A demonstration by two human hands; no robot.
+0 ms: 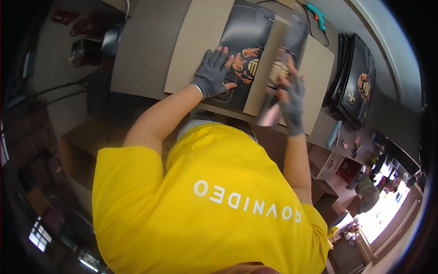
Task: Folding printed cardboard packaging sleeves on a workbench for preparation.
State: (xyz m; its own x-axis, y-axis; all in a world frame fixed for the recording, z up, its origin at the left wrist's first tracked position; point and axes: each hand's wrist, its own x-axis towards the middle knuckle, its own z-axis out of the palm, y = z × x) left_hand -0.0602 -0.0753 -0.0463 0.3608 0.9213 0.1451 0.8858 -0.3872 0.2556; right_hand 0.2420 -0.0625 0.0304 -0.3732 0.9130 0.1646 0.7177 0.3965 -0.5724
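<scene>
A black printed cardboard panel (248, 27) with orange and cream pictures lies on a larger plain tan board. My left hand (212, 75), in a grey glove with bare fingertips, rests flat on its left side, fingers spread. To the right, a narrower black printed piece (295, 39) is tilted up off the board and smeared by motion. My right hand (294, 102), gloved the same way, has its fingers closed on this piece's right edge. A pale pinkish end shows at its lower tip.
The tan board (191, 45) lies on a grey-brown table (141, 55). A teal and orange glue gun (317, 17) with a cord lies at the far right. Several black printed panels (356, 86) are stacked right of the board, near a blue strip (334, 133). Another person (366, 192) is in the right background.
</scene>
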